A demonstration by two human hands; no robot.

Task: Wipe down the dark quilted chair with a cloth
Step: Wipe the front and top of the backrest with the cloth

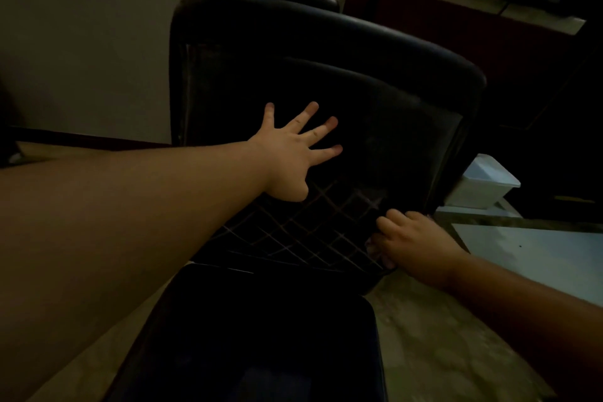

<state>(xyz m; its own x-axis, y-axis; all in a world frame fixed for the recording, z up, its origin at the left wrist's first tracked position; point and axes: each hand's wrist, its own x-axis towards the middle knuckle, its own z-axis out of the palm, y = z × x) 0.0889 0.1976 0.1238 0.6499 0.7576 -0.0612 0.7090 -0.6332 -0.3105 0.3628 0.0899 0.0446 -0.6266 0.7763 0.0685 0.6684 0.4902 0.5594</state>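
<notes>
Currently left hand [287,157] presses flat, fingers spread, on dark quilted chair [326,75] back; right hand [408,241] grips its lower edge.

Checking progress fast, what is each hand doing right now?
Left hand: open, fingers spread flat on the chair back.
Right hand: fingers curled at the quilted panel's edge; a cloth in it cannot be told.

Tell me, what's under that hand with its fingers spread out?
The left hand lies flat with spread fingers on the dark quilted chair back. Dark padding shows between the fingers. Whatever is under the palm is hidden, so I cannot tell if a cloth is there.
</notes>
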